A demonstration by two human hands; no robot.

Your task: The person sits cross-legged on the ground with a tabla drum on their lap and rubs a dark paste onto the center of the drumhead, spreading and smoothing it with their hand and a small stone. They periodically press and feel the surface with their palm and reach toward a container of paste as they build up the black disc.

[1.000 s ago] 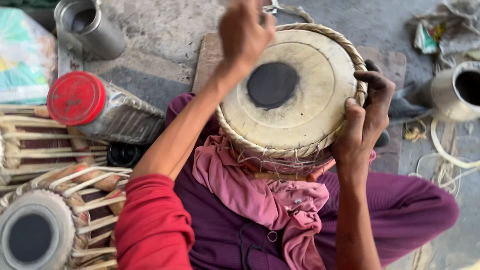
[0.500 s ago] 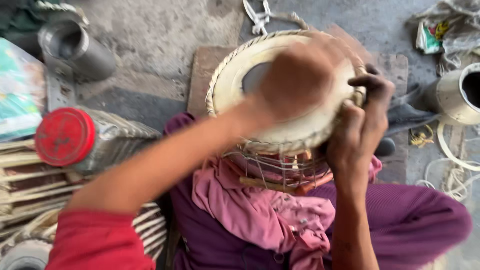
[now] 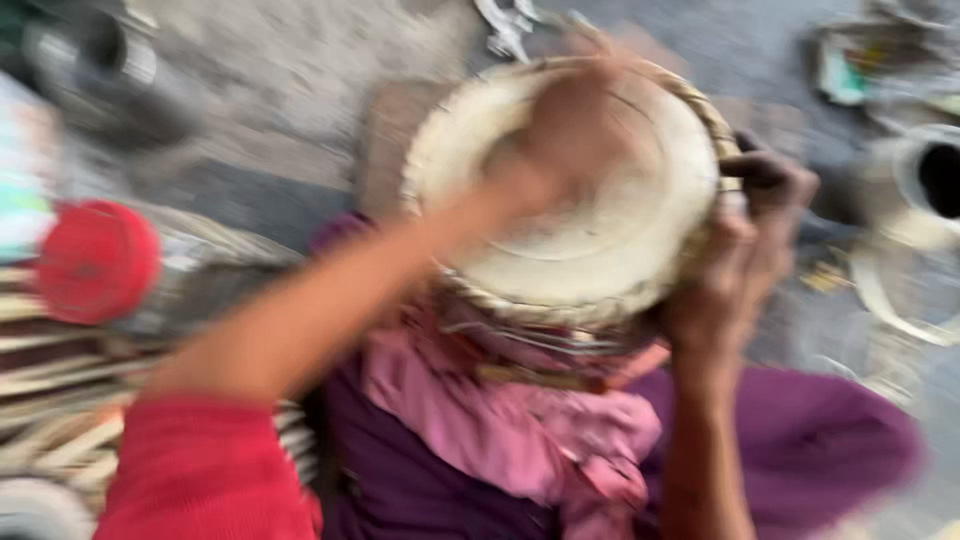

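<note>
A round hand drum with a pale skin head and braided rim rests on my lap, on a pink cloth. My left hand lies over the middle of the drum head, blurred by motion, covering its dark centre spot; whether it holds anything I cannot tell. My right hand grips the drum's right rim, fingers curled over the edge. My left sleeve is red.
A plastic bottle with a red cap lies at the left beside other drums with lacing. Metal cups stand at top left and right. Metal tools lie beyond the drum on grey ground.
My left hand came down from beyond the far rim onto the drum head and now covers its dark spot. The view has shifted and blurred. My right hand stays on the rim.
</note>
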